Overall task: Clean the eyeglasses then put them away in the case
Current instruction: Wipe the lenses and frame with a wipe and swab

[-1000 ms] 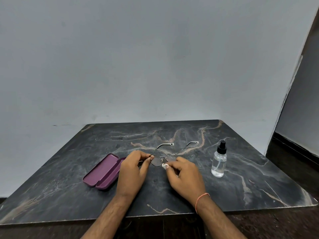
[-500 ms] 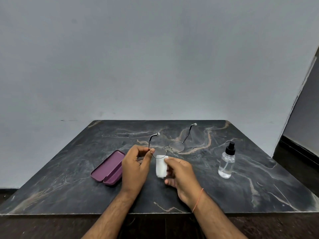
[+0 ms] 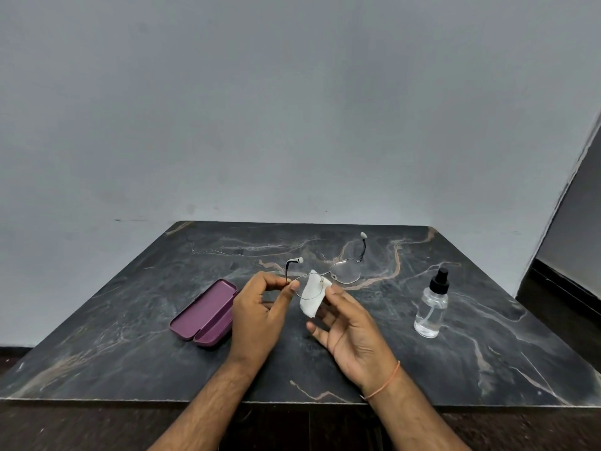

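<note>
Thin wire-framed eyeglasses (image 3: pixel 345 271) with unfolded temples hang above the table's middle. My left hand (image 3: pixel 260 310) pinches the frame at its left hinge. My right hand (image 3: pixel 351 333) holds a small white cloth (image 3: pixel 311 296) with thumb and forefinger, pressed against the left lens, which sits in front of the cloth. The other fingers of that hand are spread. The right lens is bare. A purple glasses case (image 3: pixel 206 315) lies open on the table, left of my left hand.
A small clear spray bottle (image 3: pixel 432 309) with a black pump top stands to the right of my hands. The dark marble table (image 3: pixel 130 336) backs onto a grey wall. A dark doorway and floor lie at the far right.
The eyeglasses went from lying on the table to being held up in my hands. The white cloth has come against the left lens, and my right hand has opened its lower fingers.
</note>
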